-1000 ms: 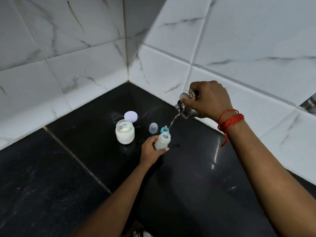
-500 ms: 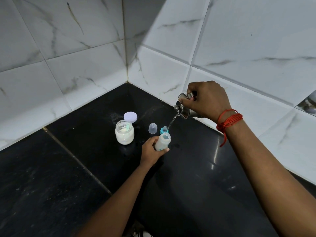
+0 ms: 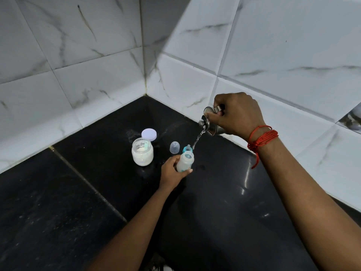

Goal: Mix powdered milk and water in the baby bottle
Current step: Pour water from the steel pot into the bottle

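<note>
Within left grip (image 3: 171, 170), baby bottle (image 3: 185, 161)

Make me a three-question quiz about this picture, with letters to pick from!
1. Where is the jar's lid? A on the jar; B on the counter behind the jar; C in a sink.
2. What colour is the thread on the right wrist? A red; B green; C yellow.
3. How is the bottle? A lying down; B open, taking water; C capped.
Answers: 1 B, the lid lies beyond the open jar. 2 A, red loops circle the wrist. 3 B, the left hand holds it while the right hand pours from a steel cup.
</note>
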`<state>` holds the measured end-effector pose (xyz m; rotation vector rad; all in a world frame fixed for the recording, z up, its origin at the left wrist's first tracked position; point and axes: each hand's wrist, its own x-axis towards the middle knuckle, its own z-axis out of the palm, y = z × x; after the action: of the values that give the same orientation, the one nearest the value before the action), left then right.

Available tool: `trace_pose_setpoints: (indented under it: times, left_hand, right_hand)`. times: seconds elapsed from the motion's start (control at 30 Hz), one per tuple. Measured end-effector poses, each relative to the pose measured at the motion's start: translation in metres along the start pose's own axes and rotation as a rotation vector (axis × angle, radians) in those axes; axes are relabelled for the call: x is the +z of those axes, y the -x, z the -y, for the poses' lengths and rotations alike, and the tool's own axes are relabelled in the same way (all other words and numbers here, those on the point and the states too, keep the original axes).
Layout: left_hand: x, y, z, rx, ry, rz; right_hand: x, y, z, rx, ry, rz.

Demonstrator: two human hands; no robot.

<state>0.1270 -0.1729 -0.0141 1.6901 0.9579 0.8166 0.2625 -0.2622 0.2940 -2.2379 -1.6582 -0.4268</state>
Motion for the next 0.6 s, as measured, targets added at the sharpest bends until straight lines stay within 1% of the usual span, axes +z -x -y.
trace_pose_setpoints:
  times: [0.6]
  left_hand:
    - [0.0037, -0.0019, 0.0029, -0.027, -0.012, -0.005]
  right_hand:
    - [0.0013, 0.0029, 0.0007, 0.008, 0.028, 0.018]
